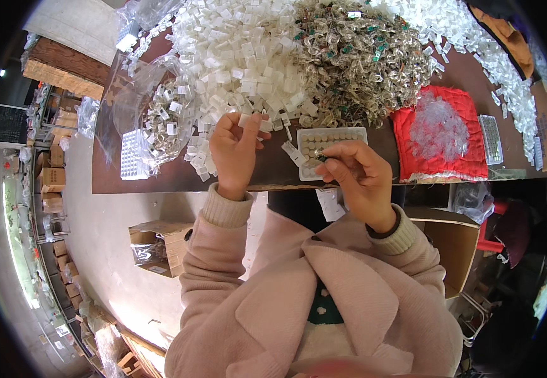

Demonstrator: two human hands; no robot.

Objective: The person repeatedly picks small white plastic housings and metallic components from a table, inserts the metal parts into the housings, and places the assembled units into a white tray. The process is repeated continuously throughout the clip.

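My left hand (232,154) is raised over the table's near edge, thumb and fingers closed on a small white plastic piece (246,120). My right hand (360,179) pinches a tiny dark, shiny part (320,157) between thumb and forefinger, above the right side of a white tray (363,134). Rows of round beige pieces (333,136) fill much of that tray. Several loose white plastic pieces (293,152) lie at its left edge. Beyond my left hand rises a big heap of white translucent pieces (248,63); a heap of clear, glinting parts with green bits (362,63) adjoins it.
Left on the brown table (261,170) are a white gridded tray (133,155) and a plastic bag of parts (167,116). To the right, a red cloth (469,116) bears clear pieces, beside another gridded tray (491,140). Cardboard boxes (171,247) stand below.
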